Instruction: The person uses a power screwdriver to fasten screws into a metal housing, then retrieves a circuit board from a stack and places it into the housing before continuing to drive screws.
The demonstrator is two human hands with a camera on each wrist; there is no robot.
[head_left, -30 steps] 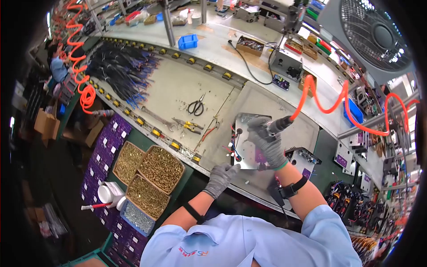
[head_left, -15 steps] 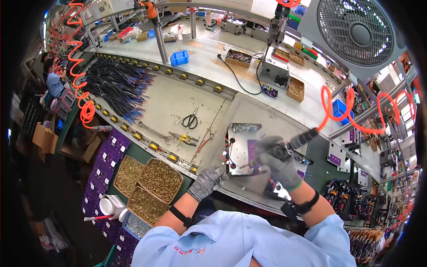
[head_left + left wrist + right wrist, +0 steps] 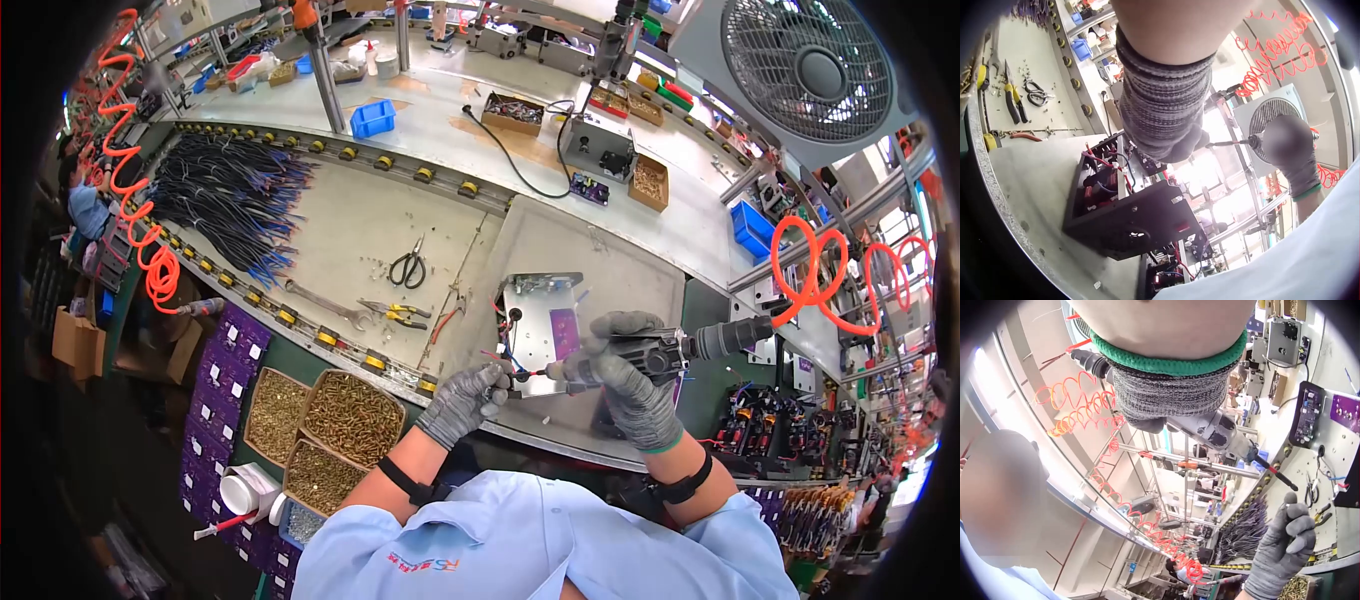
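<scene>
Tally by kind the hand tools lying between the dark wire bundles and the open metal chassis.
Pliers: 2 (one yellow-and-black-handled, one red-handled)
Black-handled scissors: 1
Wrench: 1
Total: 4

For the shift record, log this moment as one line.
right hand grips air screwdriver | left hand curled near driver bit | metal chassis on bench

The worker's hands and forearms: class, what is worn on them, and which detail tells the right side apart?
The left hand and right hand wear grey knitted gloves with ribbed, speckled wrists. The right glove ends in a bright green cuff edge; the left one's edge is dark. Each forearm has a black strap, below light-blue short sleeves.
</scene>
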